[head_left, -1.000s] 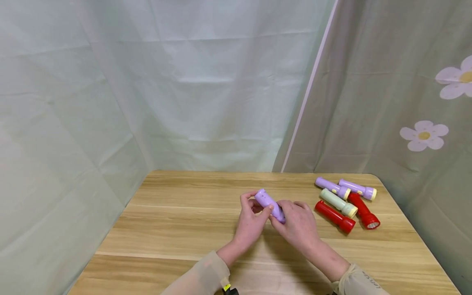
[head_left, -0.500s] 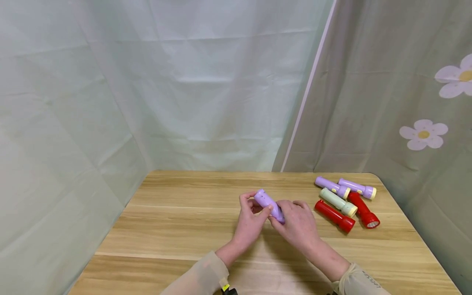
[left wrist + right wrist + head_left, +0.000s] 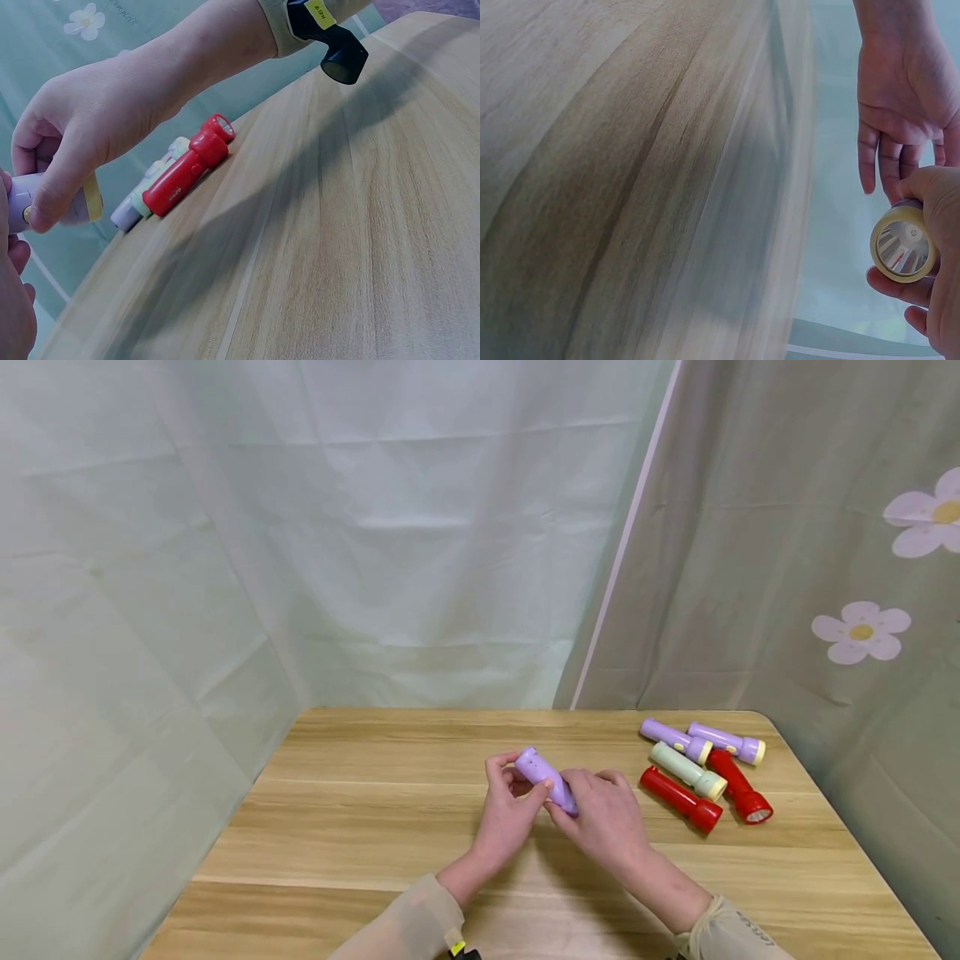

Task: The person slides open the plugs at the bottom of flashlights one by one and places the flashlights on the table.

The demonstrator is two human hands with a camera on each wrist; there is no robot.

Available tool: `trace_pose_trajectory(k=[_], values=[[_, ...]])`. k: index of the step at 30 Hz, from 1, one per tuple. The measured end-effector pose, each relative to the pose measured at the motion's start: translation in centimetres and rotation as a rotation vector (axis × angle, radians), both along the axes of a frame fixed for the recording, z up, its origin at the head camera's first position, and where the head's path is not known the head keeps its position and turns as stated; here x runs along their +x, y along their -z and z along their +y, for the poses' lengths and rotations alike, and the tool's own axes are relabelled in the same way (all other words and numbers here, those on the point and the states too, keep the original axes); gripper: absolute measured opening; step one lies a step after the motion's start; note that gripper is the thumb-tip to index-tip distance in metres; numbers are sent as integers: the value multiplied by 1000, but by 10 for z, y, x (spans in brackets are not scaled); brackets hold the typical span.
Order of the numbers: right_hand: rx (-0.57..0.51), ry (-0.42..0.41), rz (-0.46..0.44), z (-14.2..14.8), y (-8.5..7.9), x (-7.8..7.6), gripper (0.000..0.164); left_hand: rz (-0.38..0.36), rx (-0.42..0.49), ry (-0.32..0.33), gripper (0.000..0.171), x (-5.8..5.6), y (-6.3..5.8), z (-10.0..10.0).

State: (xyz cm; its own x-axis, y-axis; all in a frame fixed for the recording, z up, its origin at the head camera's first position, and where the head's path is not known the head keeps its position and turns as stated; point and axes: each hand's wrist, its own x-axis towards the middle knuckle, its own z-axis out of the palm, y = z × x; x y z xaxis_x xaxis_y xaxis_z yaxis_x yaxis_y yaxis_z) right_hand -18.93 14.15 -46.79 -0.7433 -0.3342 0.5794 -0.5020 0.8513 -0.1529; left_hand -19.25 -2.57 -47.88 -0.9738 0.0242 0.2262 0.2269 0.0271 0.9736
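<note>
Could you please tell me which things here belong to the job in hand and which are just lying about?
Job in hand:
purple tubular plastic-looking flashlight
left grip and right grip, holding it

Apparently just lying on the wood-grain table, all tubular, plastic-looking:
left purple flashlight
right purple flashlight
pale green flashlight
left red flashlight
right red flashlight

Head view: soft, fairly even light lay over my desk (image 3: 337,810), faint whitish sheen toward me; a diffuse shadow fell beneath my right grip (image 3: 600,818). Left wrist view ran dimmer, cooler, a long shadow slanting across the desk. Right wrist view was hazy, bluish, grain softening rightward.
</note>
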Motion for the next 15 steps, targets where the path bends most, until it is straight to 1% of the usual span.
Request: trace_pose_trajectory(k=[6, 8, 13, 15], values=[[4, 0, -10, 0, 0, 0, 38, -31, -9, -3, 58, 0, -1, 2], [4, 0, -13, 0, 0, 0, 38, -41, -13, -4, 57, 3, -7, 2], [6, 2, -13, 0, 0, 1, 39, -31, -5, 6, 54, 13, -24, 3], [6, 3, -13, 0, 0, 1, 39, -29, 1, 10, 54, 14, -27, 2]])
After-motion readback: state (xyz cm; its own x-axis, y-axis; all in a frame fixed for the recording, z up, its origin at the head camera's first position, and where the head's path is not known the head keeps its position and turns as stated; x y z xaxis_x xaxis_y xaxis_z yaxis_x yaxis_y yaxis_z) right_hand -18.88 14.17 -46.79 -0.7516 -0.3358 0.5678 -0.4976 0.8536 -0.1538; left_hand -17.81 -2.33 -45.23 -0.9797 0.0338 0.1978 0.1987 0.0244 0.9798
